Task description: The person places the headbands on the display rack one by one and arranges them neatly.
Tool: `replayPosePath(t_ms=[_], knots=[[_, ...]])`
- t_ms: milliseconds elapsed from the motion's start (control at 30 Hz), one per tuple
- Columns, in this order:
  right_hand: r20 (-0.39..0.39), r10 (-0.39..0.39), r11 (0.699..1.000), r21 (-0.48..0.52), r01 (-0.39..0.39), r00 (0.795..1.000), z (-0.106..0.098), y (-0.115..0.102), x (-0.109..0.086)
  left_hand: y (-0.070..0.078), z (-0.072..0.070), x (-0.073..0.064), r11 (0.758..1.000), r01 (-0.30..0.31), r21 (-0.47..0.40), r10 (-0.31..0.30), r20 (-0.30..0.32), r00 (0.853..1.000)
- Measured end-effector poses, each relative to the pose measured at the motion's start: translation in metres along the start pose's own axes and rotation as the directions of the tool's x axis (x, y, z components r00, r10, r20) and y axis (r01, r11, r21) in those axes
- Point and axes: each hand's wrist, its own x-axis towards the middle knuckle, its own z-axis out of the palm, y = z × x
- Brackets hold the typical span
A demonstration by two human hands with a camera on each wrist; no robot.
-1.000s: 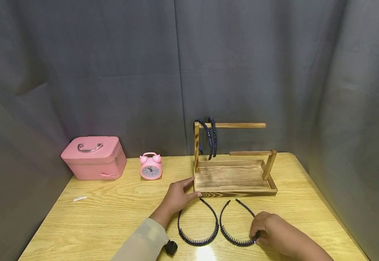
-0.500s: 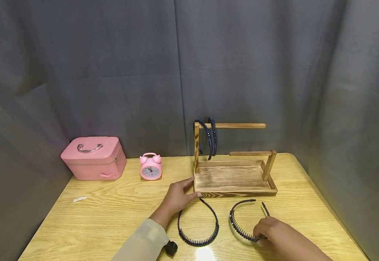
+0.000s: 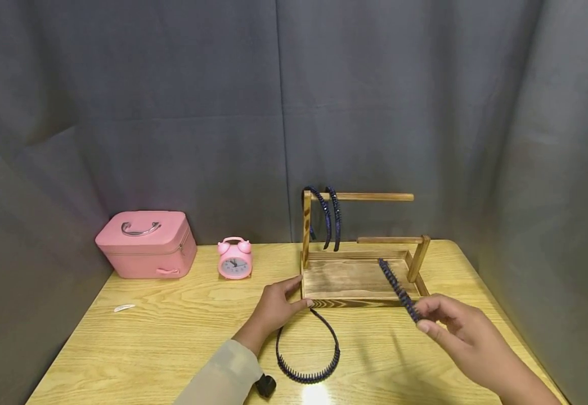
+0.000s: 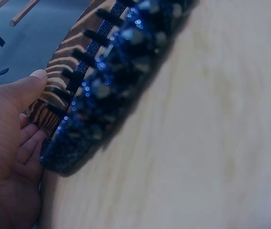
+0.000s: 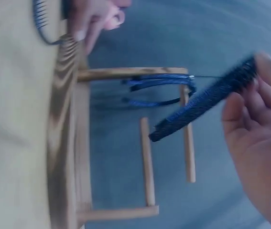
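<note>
My right hand (image 3: 468, 337) pinches one end of a dark blue toothed headband (image 3: 396, 287), raised over the front right of a wooden headband stand (image 3: 351, 277). In the right wrist view this headband (image 5: 204, 102) slants across the stand's two rods. My left hand (image 3: 277, 306) grips the left front corner of the stand's tray, thumb on the front face. Two dark blue headbands (image 3: 335, 219) hang from the upper rod (image 3: 380, 197), near its post. Another toothed headband (image 3: 308, 378) lies on the table before the stand, looming large in the left wrist view.
A shorter rod (image 3: 387, 240) stands lower on the stand's right side. Farther left are a pink alarm clock (image 3: 235, 264) and a pink case (image 3: 144, 253) with a metal handle. A small white piece (image 3: 124, 307) lies at left. Grey curtain (image 3: 197, 112) encloses the table.
My right hand has picked the right-hand headband up off the table and carried it up toward the stand, turning it edge-on. The left hand stays at the tray corner.
</note>
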Motion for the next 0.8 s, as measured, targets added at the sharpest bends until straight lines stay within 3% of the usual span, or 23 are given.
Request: replayPosePath(t_ms=[100,167,233,300,433,467,700,800], knots=[[-0.133,0.054,0.983,0.182,-0.029,0.99,-0.004,-0.003,0.015,-0.001,0.0,0.001,1.0,-0.009,0.008,0.009,-0.003,1.0],[-0.2,0.075,0.943,0.334,-0.004,0.977,-0.005,-0.003,0.028,-0.002,0.0,0.001,1.0,-0.008,0.004,0.008,-0.004,1.0],[-0.245,0.102,0.879,0.476,0.028,0.964,-0.004,-0.003,0.044,-0.004,0.0,0.0,1.0,0.0,-0.006,0.0,-0.007,1.0],[-0.265,0.138,0.789,0.611,0.055,0.954,-0.003,-0.003,0.061,-0.004,0.0,0.0,1.0,0.005,-0.017,-0.005,-0.012,1.0],[-0.276,0.199,0.658,0.749,0.081,0.94,-0.004,-0.003,0.092,-0.005,0.002,-0.001,0.999,0.009,-0.042,-0.01,-0.009,1.0],[-0.283,0.208,0.638,0.764,0.09,0.936,-0.005,-0.003,0.098,-0.005,0.003,-0.001,0.999,0.01,-0.047,-0.011,-0.007,1.0],[-0.293,0.226,0.565,0.817,0.12,0.929,-0.015,-0.002,0.136,-0.004,0.003,0.0,0.999,0.016,-0.046,-0.016,0.001,1.0],[-0.286,0.23,0.558,0.822,0.115,0.93,-0.018,0.0,0.15,-0.003,0.002,0.0,0.999,0.012,-0.048,-0.012,0.0,1.0]])
